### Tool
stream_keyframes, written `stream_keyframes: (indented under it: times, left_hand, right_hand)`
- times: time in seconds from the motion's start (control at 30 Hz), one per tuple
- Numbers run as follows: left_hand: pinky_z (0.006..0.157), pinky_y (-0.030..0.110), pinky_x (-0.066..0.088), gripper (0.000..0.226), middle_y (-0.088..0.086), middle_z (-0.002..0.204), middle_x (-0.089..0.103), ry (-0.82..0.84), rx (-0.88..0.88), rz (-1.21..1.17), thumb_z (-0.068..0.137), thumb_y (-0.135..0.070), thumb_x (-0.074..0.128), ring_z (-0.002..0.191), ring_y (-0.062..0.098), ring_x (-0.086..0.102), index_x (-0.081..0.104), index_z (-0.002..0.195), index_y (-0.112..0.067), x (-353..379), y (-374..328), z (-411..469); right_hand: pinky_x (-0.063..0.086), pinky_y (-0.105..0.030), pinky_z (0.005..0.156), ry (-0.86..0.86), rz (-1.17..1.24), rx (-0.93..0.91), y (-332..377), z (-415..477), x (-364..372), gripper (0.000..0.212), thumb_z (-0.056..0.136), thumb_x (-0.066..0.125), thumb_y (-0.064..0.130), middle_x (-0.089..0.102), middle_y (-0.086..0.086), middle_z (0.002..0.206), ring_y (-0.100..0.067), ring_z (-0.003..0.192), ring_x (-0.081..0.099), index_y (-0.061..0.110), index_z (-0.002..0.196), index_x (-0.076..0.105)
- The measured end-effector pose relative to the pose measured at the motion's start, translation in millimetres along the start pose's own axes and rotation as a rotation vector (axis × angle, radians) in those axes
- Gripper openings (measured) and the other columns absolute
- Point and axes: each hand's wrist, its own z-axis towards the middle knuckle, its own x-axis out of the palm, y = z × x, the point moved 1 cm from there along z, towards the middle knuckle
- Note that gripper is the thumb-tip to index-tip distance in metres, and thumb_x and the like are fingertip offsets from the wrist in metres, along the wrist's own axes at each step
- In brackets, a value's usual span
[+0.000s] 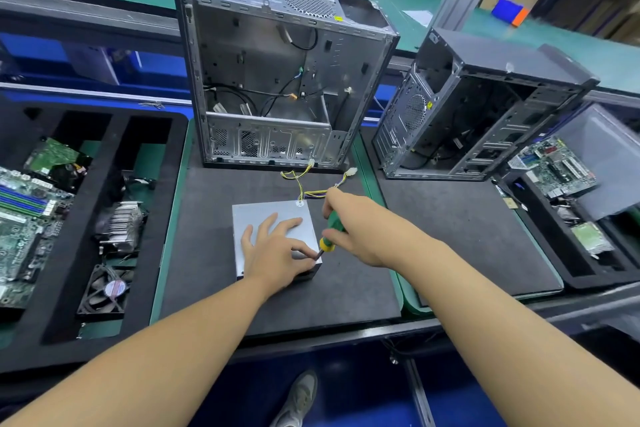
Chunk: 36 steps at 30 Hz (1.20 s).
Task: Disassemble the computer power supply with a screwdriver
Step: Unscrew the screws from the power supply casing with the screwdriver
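Note:
A grey metal power supply (263,213) lies flat on the black mat (346,291) in front of me. Its yellow and black cables (304,184) trail toward the back. My left hand (273,250) rests on the box's lid, fingers spread, thumb and forefinger near the front right corner. My right hand (349,225) grips a screwdriver with a green and yellow handle (330,234). The screwdriver slants down to the left and its tip meets the box's front right corner, next to my left fingers.
An empty silver computer case (277,80) stands open behind the power supply. A dark case (485,104) lies to its right. Black foam trays hold circuit boards, a heatsink (121,227) and a fan (107,289) at left, boards (554,166) at right.

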Motion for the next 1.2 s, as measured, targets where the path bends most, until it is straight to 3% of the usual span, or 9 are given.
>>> stream_keyframes:
  times: [0.1,0.3,0.47,0.73,0.8,0.9,0.97,1.07,1.2]
  left_hand:
    - [0.112,0.043,-0.010,0.008,-0.033,0.140,0.039,-0.012,0.010,0.003,0.076,-0.062,0.070,0.144,0.007,0.012,0.065,0.070,-0.060,-0.2,-1.3,-0.7]
    - [0.110,0.042,-0.014,0.004,-0.033,0.139,0.038,-0.007,0.032,0.055,0.081,-0.062,0.066,0.143,0.007,0.012,0.069,0.082,-0.059,1.2,0.0,-1.6]
    - [0.110,0.042,-0.013,0.006,-0.034,0.138,0.039,-0.015,0.031,0.066,0.079,-0.064,0.066,0.142,0.007,0.012,0.069,0.081,-0.059,4.3,2.6,0.3]
    - [0.112,0.045,-0.012,0.003,-0.035,0.137,0.039,-0.026,0.053,0.048,0.079,-0.060,0.069,0.143,0.007,0.014,0.067,0.079,-0.059,4.7,3.3,-0.5]
    - [0.113,0.049,-0.009,0.029,-0.033,0.144,0.034,0.008,0.066,0.091,0.079,-0.062,0.066,0.145,0.010,0.011,0.062,0.108,-0.061,4.9,4.5,-0.7]
    - [0.112,0.052,0.008,0.078,-0.025,0.156,0.018,0.104,0.199,0.392,0.079,-0.069,0.056,0.147,0.019,0.008,0.022,0.148,-0.053,0.4,17.1,1.9]
    - [0.104,0.048,0.021,0.089,-0.020,0.160,0.010,0.130,0.356,0.617,0.078,-0.077,0.046,0.145,0.025,0.015,0.007,0.152,-0.048,-6.3,28.9,6.7]
    - [0.096,0.046,0.026,0.084,-0.012,0.160,0.018,0.094,0.417,0.674,0.077,-0.080,0.034,0.138,0.029,0.025,0.015,0.151,-0.045,-9.1,32.3,13.6]
    - [0.110,0.059,0.014,0.085,0.004,0.164,0.008,0.072,0.379,0.650,0.075,-0.083,0.030,0.148,0.034,0.007,0.021,0.149,-0.043,1.6,26.0,19.4]
  right_hand:
    - [0.031,-0.034,0.055,0.009,-0.069,0.012,4.5,2.6,-1.1,0.024,0.098,0.053,0.035,0.052,-0.002,0.095,-0.024,0.075,0.048,0.016,0.105,0.039]
    - [0.021,-0.029,0.042,-0.103,-0.241,0.193,1.7,9.3,-0.2,0.045,0.097,0.044,0.057,0.034,0.001,0.069,-0.016,0.050,0.035,0.013,0.095,0.033]
    - [0.023,-0.034,0.050,-0.123,-0.311,0.103,7.6,12.7,2.9,0.044,0.098,0.042,0.052,0.030,0.000,0.074,-0.027,0.072,0.041,0.010,0.109,0.048]
    - [0.024,-0.031,0.045,0.020,-0.149,0.056,13.5,10.5,-4.1,0.025,0.099,0.049,0.035,0.039,0.002,0.071,-0.014,0.055,0.040,0.015,0.101,0.035]
    - [0.026,-0.031,0.046,0.060,-0.142,0.091,11.7,12.1,-8.3,0.024,0.099,0.050,0.034,0.043,0.000,0.073,-0.016,0.057,0.043,0.014,0.104,0.037]
    - [0.025,-0.032,0.048,0.006,-0.185,0.188,11.5,15.2,-8.2,0.029,0.101,0.042,0.041,0.042,-0.003,0.076,-0.023,0.060,0.045,0.012,0.098,0.037]
    - [0.030,-0.034,0.054,-0.035,-0.256,0.211,13.4,14.6,-6.6,0.031,0.103,0.036,0.044,0.040,-0.004,0.080,-0.028,0.074,0.047,0.014,0.100,0.044]
    - [0.039,-0.036,0.059,-0.006,-0.349,0.112,17.3,15.4,-4.3,0.021,0.103,0.044,0.032,0.032,-0.001,0.074,-0.031,0.080,0.048,0.015,0.091,0.045]
    - [0.042,-0.038,0.060,0.068,-0.239,0.064,18.5,20.9,-7.9,0.014,0.100,0.046,0.027,0.053,-0.009,0.094,-0.032,0.080,0.051,0.015,0.098,0.038]
